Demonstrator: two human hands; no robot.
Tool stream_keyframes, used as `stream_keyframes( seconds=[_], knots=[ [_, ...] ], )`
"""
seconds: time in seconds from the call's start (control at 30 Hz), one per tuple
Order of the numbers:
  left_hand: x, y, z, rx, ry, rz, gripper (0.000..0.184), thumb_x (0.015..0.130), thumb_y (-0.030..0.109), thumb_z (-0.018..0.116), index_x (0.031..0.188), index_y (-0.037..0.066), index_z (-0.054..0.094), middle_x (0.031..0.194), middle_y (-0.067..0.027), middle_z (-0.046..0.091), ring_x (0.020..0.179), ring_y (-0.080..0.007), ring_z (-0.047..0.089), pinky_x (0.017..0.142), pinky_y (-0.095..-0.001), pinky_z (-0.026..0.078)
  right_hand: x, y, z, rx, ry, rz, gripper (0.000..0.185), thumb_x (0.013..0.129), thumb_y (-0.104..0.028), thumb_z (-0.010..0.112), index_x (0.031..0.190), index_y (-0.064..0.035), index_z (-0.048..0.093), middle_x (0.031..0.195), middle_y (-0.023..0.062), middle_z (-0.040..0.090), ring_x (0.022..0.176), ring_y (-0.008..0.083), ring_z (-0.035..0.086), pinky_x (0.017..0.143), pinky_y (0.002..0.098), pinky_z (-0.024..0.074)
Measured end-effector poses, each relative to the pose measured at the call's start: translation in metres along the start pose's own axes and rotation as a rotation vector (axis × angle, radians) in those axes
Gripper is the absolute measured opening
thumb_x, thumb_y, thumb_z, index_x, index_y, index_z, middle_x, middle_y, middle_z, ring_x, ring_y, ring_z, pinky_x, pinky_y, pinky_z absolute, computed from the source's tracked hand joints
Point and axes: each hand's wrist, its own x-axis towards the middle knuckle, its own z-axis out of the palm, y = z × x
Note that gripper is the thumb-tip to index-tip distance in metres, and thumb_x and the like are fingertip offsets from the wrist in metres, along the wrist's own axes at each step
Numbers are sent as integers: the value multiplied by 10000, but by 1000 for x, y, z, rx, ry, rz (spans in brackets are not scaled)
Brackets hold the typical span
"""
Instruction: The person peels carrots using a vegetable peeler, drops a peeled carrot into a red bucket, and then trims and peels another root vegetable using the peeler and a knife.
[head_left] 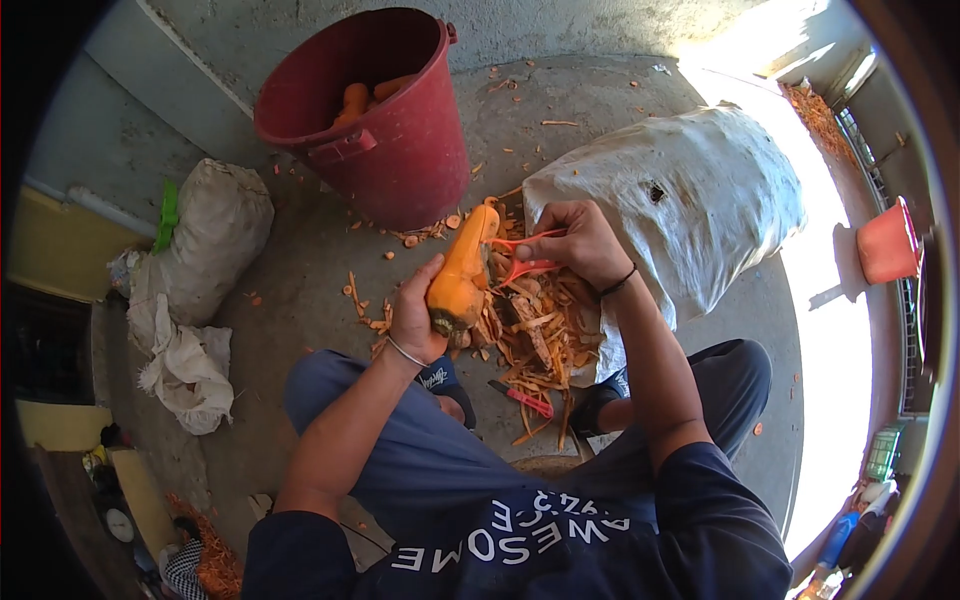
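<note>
My left hand [418, 312] is wrapped round the thick end of a large orange carrot [463, 272], whose dark crown points toward me and whose narrow tip points away. Much of its surface looks smooth and bright. In my right hand [585, 243] is a red-orange peeler [530, 256], its head at the carrot's right side. The blade itself is too small to make out. Below both hands lies a heap of orange and brown peelings [545, 335] on the floor. A knife with a red handle [530, 402] rests at the near edge of this heap, between my feet.
A dark red bucket [400, 165] holding several carrots [355, 100] stands ahead on the left. A big white sack [680, 190] lies to the right of the peelings. Another stuffed sack [215, 235] leans at the left. A small red pot [887, 245] is at the far right.
</note>
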Motion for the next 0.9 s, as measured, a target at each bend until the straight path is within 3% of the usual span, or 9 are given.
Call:
stream_keyframes(
  seconds=[0.07,0.23,0.4,0.5,0.57,0.67,0.7,0.77,0.9],
  knots=[
    [-2,3,1,52,-31,-56,517,1078,395,564,1437,24,577,1251,-128,714,1094,-235,716,960,-402,584,0,-1,-7,-28,17,4,306,775,-190,972,764,-20,719,680,-13,666,621,59,586,554,254,421],
    [0,8,0,37,-12,-87,492,1074,395,574,1401,28,597,1232,-124,716,1093,-227,716,943,-408,592,-2,-5,-12,-144,-17,-25,303,769,-200,967,775,-11,731,685,-1,660,631,80,592,560,281,438],
    [-4,6,12,43,29,-111,498,1066,411,584,1365,13,612,1187,-115,727,1056,-227,728,901,-412,608,-11,-19,27,-268,-196,-149,272,751,-107,973,768,0,724,698,-13,680,659,64,602,573,271,449],
    [-10,12,4,89,-30,-186,443,1086,362,545,1350,13,613,1146,-132,727,967,-212,744,828,-362,632,-9,-18,13,-306,-92,-117,262,757,-109,967,771,1,729,685,-4,670,643,72,592,573,285,458],
    [-11,13,-3,84,-160,-254,538,1064,419,568,1367,-25,599,1097,-160,735,934,-280,762,773,-418,638,1,-3,-21,-484,47,-151,265,774,-127,964,782,-7,728,698,-6,687,635,66,610,568,270,467],
    [-11,6,3,127,-122,-209,564,1059,427,560,1371,-42,590,1127,-178,725,935,-321,762,742,-431,641,6,14,-44,-329,157,-50,288,793,-184,940,773,2,720,672,26,656,629,85,584,565,307,460],
    [-11,8,1,119,-114,-211,564,1059,427,560,1371,-42,590,1127,-178,725,935,-321,762,742,-431,641,3,8,-36,-141,150,-50,285,797,-181,940,780,1,721,676,10,641,628,87,571,568,299,440],
    [-7,17,-1,-48,-182,-323,589,1051,449,558,1377,-41,589,1171,-179,716,957,-345,759,742,-462,641,0,7,-27,-154,145,-48,287,789,-181,946,780,-1,723,681,4,640,637,87,572,575,299,440],
    [-3,19,-1,-29,-60,-246,585,1043,461,563,1389,-9,601,1212,-160,713,1015,-318,747,809,-484,631,-6,-16,-17,-271,37,-103,289,773,-181,960,785,-5,730,688,-2,639,664,89,581,598,301,453]
  ],
)
